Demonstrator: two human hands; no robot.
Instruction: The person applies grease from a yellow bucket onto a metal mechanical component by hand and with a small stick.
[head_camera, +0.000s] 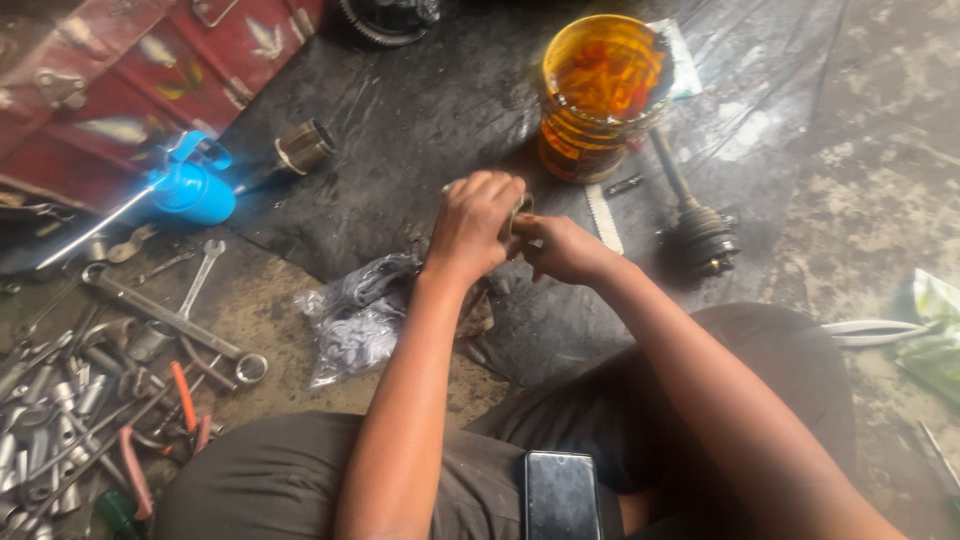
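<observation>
We note a glossy amber plastic jar (600, 95) and a matt, greasy black sheet (420, 120). Wrenches (170, 310) appear bare metal.

Amber jar (600, 95) just beyond, crumpled bag (355, 315) left; bare black sheet (420, 120) between

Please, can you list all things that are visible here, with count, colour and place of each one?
metal part: one, grey, between both hands
jar: one, amber, top centre
axle shaft: one, dark, right of jar
oil can: one, blue, left
plastic bag: one, clear, beside left arm
wrenches: several, silver, lower left
sockets: many, silver, bottom left
phone: one, black, on lap
left hand: on metal part
right hand: on metal part
</observation>
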